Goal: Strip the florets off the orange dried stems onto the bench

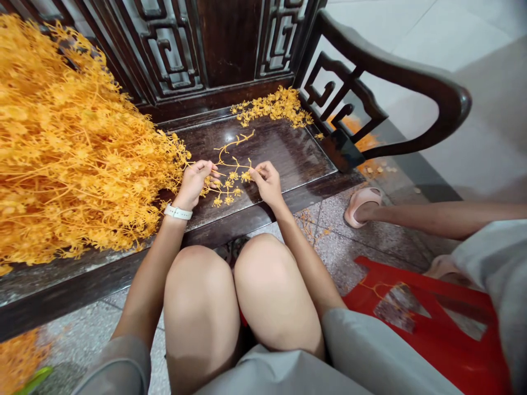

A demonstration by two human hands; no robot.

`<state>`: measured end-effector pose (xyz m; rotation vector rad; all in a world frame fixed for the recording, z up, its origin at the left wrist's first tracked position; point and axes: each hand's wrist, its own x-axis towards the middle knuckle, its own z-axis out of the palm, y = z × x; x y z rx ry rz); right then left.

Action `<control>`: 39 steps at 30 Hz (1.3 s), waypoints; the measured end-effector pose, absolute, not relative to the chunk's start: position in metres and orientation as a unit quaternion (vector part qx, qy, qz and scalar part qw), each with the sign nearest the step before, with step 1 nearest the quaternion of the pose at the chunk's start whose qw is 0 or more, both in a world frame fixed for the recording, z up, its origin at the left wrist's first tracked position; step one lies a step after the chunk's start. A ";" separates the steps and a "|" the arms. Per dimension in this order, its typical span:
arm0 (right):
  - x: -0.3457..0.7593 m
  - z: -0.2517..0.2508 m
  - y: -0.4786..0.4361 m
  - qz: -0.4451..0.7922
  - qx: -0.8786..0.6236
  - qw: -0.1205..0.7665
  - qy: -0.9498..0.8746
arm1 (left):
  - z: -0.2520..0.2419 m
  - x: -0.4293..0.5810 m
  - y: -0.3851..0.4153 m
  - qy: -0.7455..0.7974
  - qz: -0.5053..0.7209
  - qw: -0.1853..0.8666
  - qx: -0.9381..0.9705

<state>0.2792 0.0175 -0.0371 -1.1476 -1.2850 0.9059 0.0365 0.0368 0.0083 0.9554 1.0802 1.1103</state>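
Observation:
Between my hands is a yellow artificial flower sprig (228, 192), with thin branching stems and small spidery blossoms. My left hand (197, 180), with a pale watch on the wrist, pinches its stem from the left. On the other side, the thumb and fingers of my right hand (267, 182) are closed on a branch end beside a blossom. A bare curved twig (236, 141) extends above the fingers; whether it belongs to the same sprig I cannot tell. Close to my left hand rises a large heap of yellow flower sprigs (90, 148).
A dark wooden bench (288, 148) with carved back and curved armrest (395, 66) supports everything. Loose yellow blossoms (280, 107) are piled at its back corner. A red plastic stool (465, 340) and another person's leg (436, 219) are at right. Orange pieces (22, 356) lie on the floor.

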 end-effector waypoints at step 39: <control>0.275 -0.038 0.015 0.239 -0.624 0.614 -0.420 | 0.001 0.075 0.020 0.530 0.632 0.428 0.369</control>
